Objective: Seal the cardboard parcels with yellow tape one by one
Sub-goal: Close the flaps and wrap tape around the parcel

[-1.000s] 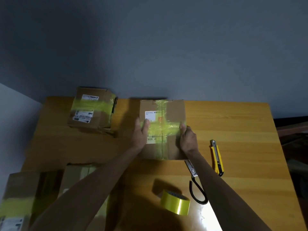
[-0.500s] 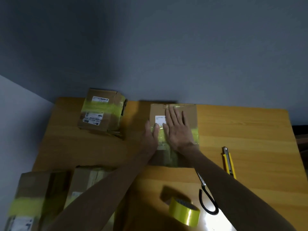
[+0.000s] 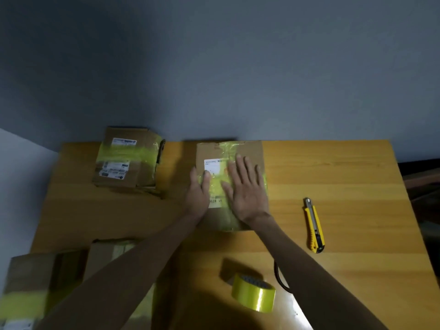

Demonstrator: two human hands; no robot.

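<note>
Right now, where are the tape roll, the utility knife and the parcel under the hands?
tape roll [image 3: 253, 297], head view, yellow outer band.
utility knife [image 3: 313, 226], head view, middle of its handle.
parcel [image 3: 252, 150], head view, bare cardboard, far right corner.

A flat brown cardboard parcel [image 3: 250, 151] lies at the centre of the frame. It carries a white printed label, and bands of glossy yellow tape cross on its top face. The right hand [image 3: 247, 194] lies flat on that tape with fingers spread. The left hand [image 3: 197, 194] rests against the parcel's left edge, thumb on top.

At upper left sits a second, boxier cardboard parcel [image 3: 126, 160], wrapped by a broad yellow band between two white labels.

At lower left are two more cardboard parcels: a blurred one with a yellow band [image 3: 31, 282] and, just right of it, one partly hidden by the left forearm [image 3: 104, 253].

A roll of yellow tape [image 3: 253, 295] lies tilted at lower centre.
</note>
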